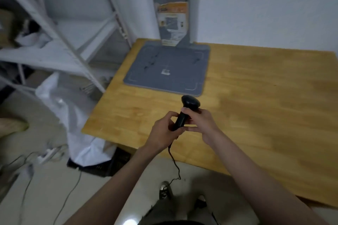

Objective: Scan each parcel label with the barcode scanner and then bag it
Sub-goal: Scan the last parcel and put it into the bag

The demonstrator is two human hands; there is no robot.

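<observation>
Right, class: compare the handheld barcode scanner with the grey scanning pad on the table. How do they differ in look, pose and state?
The barcode scanner is black and rounded; the grey pad is flat and rectangular. The barcode scanner is held above the wooden table by the left hand and right hand, both gripping its handle; the grey pad lies on the table, untouched. The barcode scanner trails a cable; the grey pad adjoins an upright post. Neither has a parcel at it.

Wooden table (256,97) — grey scanning pad (168,67) on it
</observation>
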